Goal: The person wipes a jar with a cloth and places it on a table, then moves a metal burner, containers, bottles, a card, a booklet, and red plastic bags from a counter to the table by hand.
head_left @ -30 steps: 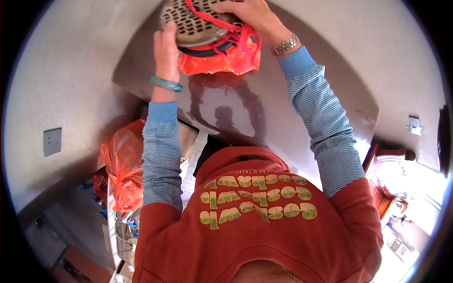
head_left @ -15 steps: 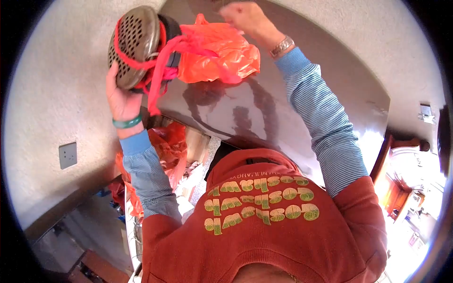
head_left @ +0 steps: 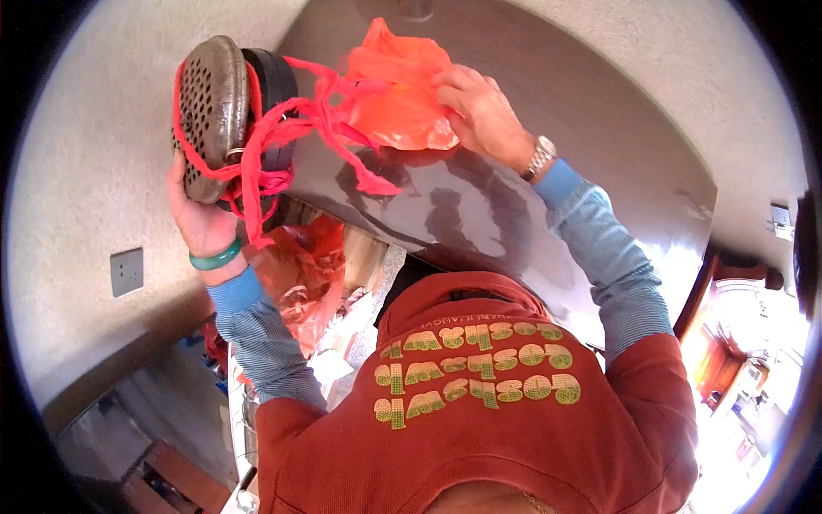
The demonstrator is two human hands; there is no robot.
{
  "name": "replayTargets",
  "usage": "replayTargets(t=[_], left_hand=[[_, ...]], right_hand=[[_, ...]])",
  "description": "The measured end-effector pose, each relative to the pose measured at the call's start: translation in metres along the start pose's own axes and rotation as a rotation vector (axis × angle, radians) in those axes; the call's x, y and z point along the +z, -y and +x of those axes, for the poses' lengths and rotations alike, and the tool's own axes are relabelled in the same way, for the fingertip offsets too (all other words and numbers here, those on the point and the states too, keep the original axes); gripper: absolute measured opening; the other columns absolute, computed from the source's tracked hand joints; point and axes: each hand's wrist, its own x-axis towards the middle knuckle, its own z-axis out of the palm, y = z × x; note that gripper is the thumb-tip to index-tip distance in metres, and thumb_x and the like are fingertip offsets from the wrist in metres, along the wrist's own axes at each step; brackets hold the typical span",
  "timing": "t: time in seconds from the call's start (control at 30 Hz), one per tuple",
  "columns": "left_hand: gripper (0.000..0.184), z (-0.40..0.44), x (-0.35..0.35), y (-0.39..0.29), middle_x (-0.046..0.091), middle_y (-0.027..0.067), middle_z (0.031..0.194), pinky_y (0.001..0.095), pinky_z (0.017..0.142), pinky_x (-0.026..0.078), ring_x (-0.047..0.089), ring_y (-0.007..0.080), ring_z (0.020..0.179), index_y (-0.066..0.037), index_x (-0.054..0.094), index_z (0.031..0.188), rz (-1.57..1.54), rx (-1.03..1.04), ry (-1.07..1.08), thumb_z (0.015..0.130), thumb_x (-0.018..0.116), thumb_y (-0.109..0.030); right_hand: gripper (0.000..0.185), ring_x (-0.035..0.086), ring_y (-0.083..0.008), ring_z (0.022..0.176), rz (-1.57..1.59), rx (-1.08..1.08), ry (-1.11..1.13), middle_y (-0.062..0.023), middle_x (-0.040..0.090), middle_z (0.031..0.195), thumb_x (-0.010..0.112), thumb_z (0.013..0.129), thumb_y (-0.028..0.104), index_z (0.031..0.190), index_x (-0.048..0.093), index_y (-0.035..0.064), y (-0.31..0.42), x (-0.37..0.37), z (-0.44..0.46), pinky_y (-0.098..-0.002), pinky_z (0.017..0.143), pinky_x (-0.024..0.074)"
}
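Observation:
My left hand, with a green bangle at the wrist, holds a round metal object with a perforated face from below, tilted on its side. Behind its face is a black ring, and a pink-red cloth strip wraps round it, its loose ends trailing right. My right hand, wearing a metal watch, has its fingers closed on the right edge of a crumpled orange-red plastic bag. The bag rests on the glossy brown tabletop.
Below the left part of the tabletop is another red plastic bag. A wall socket is on the left wall, another on the right. Wooden furniture stands at the lower right, beside bright light.
My left hand has carried the perforated object left, off the orange-red bag, and tilted it. My right hand has let go of it and come down onto the bag's edge.

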Motion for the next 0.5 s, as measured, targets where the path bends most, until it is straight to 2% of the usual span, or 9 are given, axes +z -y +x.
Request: replayTargets(t=[0.1,0.17,0.2,0.33,0.47,0.5], left_hand=[[0.043,-0.009,0.01,-0.004,0.052,0.0109,0.119,0.0402,0.092,0.041,0.05,0.0256,0.107,-0.002,0.047,0.119,0.037,0.07,-0.083,0.084,0.053,-0.027],[0.043,-0.001,0.002,-0.003,0.052,0.0111,0.119,0.0401,0.092,0.04,0.05,0.0256,0.107,-0.002,0.047,0.119,-0.018,0.043,-0.008,0.084,0.053,-0.027],[0.043,-0.003,0.004,-0.004,0.052,0.0113,0.119,0.0402,0.092,0.04,0.05,0.0256,0.107,-0.002,0.047,0.119,-0.009,0.046,-0.027,0.084,0.053,-0.026],[0.043,-0.007,0.008,-0.004,0.051,0.0115,0.12,0.0405,0.093,0.04,0.05,0.0257,0.108,-0.002,0.047,0.119,-0.027,0.053,-0.029,0.084,0.053,-0.025],[0.042,-0.001,-0.003,-0.006,0.051,0.0112,0.12,0.0408,0.093,0.04,0.049,0.0256,0.108,-0.002,0.047,0.119,-0.051,0.015,0.049,0.084,0.053,-0.024],[0.042,-0.002,-0.001,-0.007,0.051,0.0111,0.12,0.0407,0.093,0.04,0.049,0.0257,0.108,-0.002,0.048,0.119,-0.049,0.024,0.036,0.084,0.053,-0.024]], right_hand=[[0.026,0.045,-0.0299,0.104,-0.002,-0.075,0.085,-0.012,0.051,0.102,0.055,0.065,0.006,0.091,0.057,0.0069,0.009,-0.009,-0.026,-0.0431,0.083,0.0367],[0.025,0.045,-0.0292,0.105,-0.097,-0.115,0.166,-0.0112,0.051,0.102,0.056,0.063,0.006,0.088,0.057,0.0069,0.017,-0.009,-0.047,-0.043,0.086,0.036],[0.023,0.044,-0.0286,0.107,-0.063,-0.082,0.268,-0.0112,0.051,0.103,0.057,0.063,0.007,0.086,0.058,0.0074,0.021,-0.01,-0.056,-0.0427,0.088,0.0353],[0.02,0.044,-0.0279,0.107,-0.099,-0.059,0.396,-0.0115,0.05,0.103,0.059,0.065,0.011,0.085,0.059,0.0082,0.028,-0.001,-0.081,-0.042,0.089,0.0354],[0.019,0.047,-0.0276,0.103,-0.088,-0.07,0.388,-0.011,0.051,0.1,0.06,0.07,0.013,0.088,0.06,0.0085,0.034,-0.021,-0.072,-0.0424,0.086,0.0369],[0.018,0.05,-0.0288,0.097,-0.043,-0.069,0.245,-0.0123,0.052,0.098,0.06,0.072,0.014,0.089,0.06,0.0077,0.035,-0.03,-0.064,-0.0419,0.082,0.0399]])
